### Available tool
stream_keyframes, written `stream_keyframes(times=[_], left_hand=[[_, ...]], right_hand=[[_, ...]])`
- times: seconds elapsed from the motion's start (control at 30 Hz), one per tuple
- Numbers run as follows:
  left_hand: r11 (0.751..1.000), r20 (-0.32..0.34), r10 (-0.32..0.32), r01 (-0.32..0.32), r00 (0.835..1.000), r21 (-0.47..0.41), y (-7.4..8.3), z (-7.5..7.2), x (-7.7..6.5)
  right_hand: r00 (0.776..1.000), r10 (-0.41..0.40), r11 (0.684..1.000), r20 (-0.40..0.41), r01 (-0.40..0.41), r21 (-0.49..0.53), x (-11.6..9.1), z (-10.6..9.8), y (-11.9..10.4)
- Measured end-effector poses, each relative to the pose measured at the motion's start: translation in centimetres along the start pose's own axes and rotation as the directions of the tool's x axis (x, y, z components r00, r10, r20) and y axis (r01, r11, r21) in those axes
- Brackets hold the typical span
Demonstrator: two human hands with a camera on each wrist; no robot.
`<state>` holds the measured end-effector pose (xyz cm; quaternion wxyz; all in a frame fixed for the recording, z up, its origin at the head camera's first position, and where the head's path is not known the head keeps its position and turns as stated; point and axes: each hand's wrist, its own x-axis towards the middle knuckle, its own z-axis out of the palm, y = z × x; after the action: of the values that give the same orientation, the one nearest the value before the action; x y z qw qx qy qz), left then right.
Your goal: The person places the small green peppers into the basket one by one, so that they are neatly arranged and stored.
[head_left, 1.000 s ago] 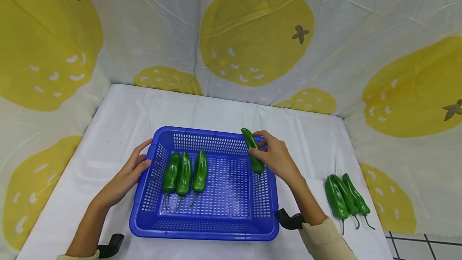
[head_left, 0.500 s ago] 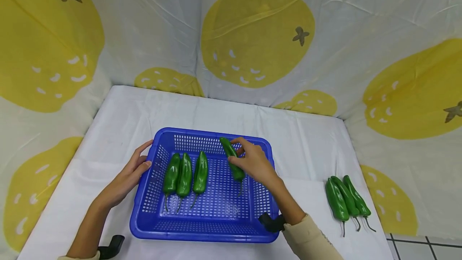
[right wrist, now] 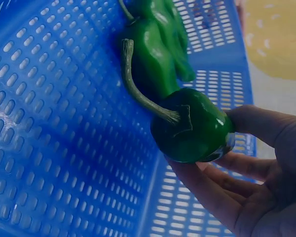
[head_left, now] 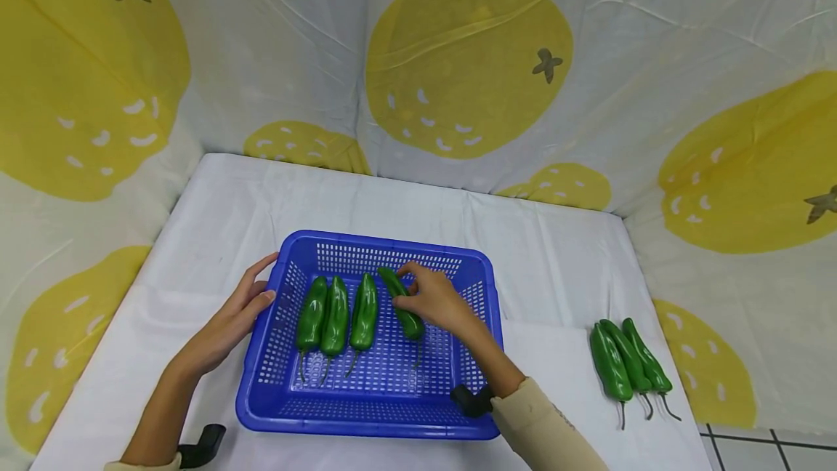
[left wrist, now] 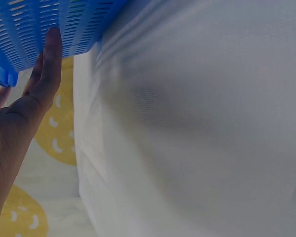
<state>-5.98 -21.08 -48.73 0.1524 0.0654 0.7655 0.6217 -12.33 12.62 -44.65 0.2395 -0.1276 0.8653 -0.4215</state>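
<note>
A blue perforated basket stands on the white-covered table. In the head view my left hand rests against its left side, with fairly straight fingers. The left wrist view shows those fingers on the outer basket wall. My right hand pinches a green pepper between thumb and fingers, inside the basket on the right of three others. Those green peppers lie side by side, stems toward me. Close up in the right wrist view, the held pepper has its curved stem toward the camera.
Three more green peppers lie together on the white cloth, right of the basket. A curtain with yellow fruit prints closes off the back and sides. Floor tiles show at bottom right.
My right hand has carried the pepper leftward from the basket's right rim and lower, toward the three peppers inside. The left hand and the basket have stayed in place.
</note>
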Motion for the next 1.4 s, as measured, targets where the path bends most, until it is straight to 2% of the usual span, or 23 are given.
stream_keyframes(times=[0.13,0.4,0.63,0.93,1.1,1.27,1.4], left_hand=[[1.000,0.003,0.001,-0.001,1.000,-0.003,0.0,0.0,0.0],[1.000,0.010,0.010,-0.010,1.000,0.001,0.0,0.0,0.1],[1.000,0.013,0.006,-0.006,1.000,0.003,0.0,0.0,0.2],[1.000,0.016,0.001,-0.002,1.000,0.003,0.0,-0.1,0.2],[1.000,0.014,-0.001,0.001,1.000,-0.001,0.0,0.1,0.1],[1.000,0.006,0.001,-0.001,1.000,0.009,0.0,0.0,-0.1],[1.000,0.001,0.000,0.000,1.000,0.010,0.1,0.0,-0.1]], right_hand=[[1.000,0.013,1.000,-0.008,-0.013,-0.020,0.5,0.6,0.0],[0.999,0.018,0.987,-0.037,-0.024,-0.159,1.1,2.3,-0.4],[0.998,0.006,0.992,-0.067,-0.015,-0.128,1.1,3.0,-0.5],[0.996,0.007,0.980,-0.089,-0.025,-0.195,0.4,1.9,-0.6],[0.990,-0.051,0.972,-0.128,0.020,-0.233,-0.8,0.6,-0.7],[0.971,-0.102,0.963,-0.216,0.042,-0.268,-2.0,-0.7,-0.9],[0.951,-0.123,0.966,-0.283,0.050,-0.253,-2.7,-1.8,-0.9]])
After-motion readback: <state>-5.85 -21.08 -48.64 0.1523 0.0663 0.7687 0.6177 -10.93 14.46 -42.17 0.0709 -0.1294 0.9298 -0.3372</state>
